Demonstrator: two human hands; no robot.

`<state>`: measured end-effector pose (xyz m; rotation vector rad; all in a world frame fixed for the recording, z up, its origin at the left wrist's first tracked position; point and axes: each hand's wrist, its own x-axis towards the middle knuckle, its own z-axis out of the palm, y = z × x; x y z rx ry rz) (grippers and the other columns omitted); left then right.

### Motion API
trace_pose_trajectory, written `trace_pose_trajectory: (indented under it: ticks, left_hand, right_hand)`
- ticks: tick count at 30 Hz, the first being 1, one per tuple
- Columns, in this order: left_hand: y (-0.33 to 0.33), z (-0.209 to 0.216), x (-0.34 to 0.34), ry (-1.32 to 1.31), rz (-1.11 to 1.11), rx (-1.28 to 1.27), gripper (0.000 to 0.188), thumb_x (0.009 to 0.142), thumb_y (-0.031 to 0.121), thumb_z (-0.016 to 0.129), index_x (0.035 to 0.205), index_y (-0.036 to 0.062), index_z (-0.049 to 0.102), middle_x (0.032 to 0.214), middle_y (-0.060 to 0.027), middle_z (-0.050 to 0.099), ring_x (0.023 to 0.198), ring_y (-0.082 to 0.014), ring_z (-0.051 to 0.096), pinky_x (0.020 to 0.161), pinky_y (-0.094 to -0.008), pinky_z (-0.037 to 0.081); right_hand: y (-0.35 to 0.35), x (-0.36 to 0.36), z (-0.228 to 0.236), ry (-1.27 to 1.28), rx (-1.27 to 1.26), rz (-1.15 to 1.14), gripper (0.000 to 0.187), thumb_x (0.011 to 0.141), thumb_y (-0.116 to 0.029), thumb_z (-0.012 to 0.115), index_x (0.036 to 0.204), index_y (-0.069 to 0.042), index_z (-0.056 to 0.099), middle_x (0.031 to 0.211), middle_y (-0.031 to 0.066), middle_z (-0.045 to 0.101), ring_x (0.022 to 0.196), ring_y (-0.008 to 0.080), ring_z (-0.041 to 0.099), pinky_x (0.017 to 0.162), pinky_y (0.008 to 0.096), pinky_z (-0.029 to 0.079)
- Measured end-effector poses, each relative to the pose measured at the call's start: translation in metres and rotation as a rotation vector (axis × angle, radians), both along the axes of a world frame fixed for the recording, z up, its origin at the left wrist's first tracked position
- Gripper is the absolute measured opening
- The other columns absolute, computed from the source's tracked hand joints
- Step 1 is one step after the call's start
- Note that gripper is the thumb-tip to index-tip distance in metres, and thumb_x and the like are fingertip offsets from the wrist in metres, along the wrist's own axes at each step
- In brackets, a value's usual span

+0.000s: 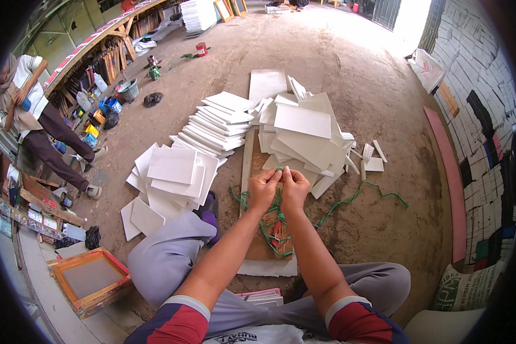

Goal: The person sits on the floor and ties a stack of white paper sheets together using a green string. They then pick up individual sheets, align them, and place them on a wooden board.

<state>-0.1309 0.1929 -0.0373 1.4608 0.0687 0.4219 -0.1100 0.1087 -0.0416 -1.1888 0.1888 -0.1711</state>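
My left hand [264, 188] and my right hand [295, 187] are side by side in front of me, fingertips pinched together. A bit of green string [279, 168] shows between the fingertips. More of this string lies tangled over a brown board [282, 247] below my hands, and a strand trails off to the right across the floor. A red-handled tool [278, 230] lies among the loops; its exact kind is hard to make out. Just beyond my hands rises a heap of white rectangular panels [302, 121].
More white panels spread left in an overlapping row [212, 131] and a pile [172, 166]. Small white offcuts [374, 164] lie right of the heap. A wooden-framed screen [92, 278] is at the lower left. A person [37, 103] stands at the far left near paint containers.
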Motion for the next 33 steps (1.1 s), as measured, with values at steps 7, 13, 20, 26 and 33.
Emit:
trace_pose_trajectory:
  ticks: [7,13,20,26,33]
  left_hand:
    - [0.003,0.006,0.002,0.141,-0.052,-0.119,0.024,0.102,0.016,0.065,0.111,-0.0031,0.076,0.099,-0.0015,0.074,0.091,-0.0079,0.064,0.082,-0.0257,0.051]
    - [0.015,-0.004,0.010,0.156,-0.063,-0.048,0.024,0.100,0.015,0.067,0.109,-0.0055,0.076,0.088,-0.0050,0.075,0.081,-0.0101,0.067,0.073,-0.0275,0.054]
    - [0.006,0.001,0.009,0.178,0.120,0.206,0.022,0.099,0.014,0.067,0.096,-0.0058,0.075,0.079,-0.0109,0.076,0.068,-0.0170,0.072,0.065,-0.0312,0.056]
    - [0.003,0.010,0.008,0.244,0.112,0.113,0.020,0.100,0.012,0.065,0.099,-0.0055,0.075,0.080,-0.0089,0.075,0.069,-0.0146,0.071,0.066,-0.0300,0.056]
    - [0.009,0.001,0.012,0.357,0.043,-0.006,0.016,0.098,0.011,0.067,0.099,-0.0023,0.076,0.087,-0.0056,0.075,0.079,-0.0113,0.067,0.073,-0.0274,0.054]
  right_hand:
    - [-0.009,-0.001,0.002,-0.054,-0.099,0.112,0.019,0.098,-0.010,0.072,0.099,0.008,0.075,0.089,0.0086,0.074,0.080,0.0134,0.068,0.075,0.0275,0.055]
    - [-0.016,0.004,0.002,-0.053,-0.234,0.193,0.016,0.095,-0.008,0.074,0.097,0.008,0.075,0.086,0.0091,0.075,0.078,0.0130,0.067,0.074,0.0281,0.055]
    - [-0.015,0.001,0.002,-0.087,-0.447,0.095,0.015,0.094,-0.006,0.074,0.091,0.008,0.074,0.078,0.0082,0.073,0.072,0.0114,0.065,0.066,0.0270,0.052]
    - [-0.016,0.005,-0.013,-0.091,-0.181,0.163,0.015,0.097,-0.012,0.072,0.093,0.002,0.072,0.077,0.0013,0.068,0.062,0.0072,0.055,0.055,0.0236,0.043]
    - [-0.019,0.003,0.003,0.280,0.372,0.423,0.011,0.104,-0.017,0.062,0.100,-0.007,0.064,0.072,-0.0063,0.052,0.055,0.0033,0.040,0.045,0.0214,0.028]
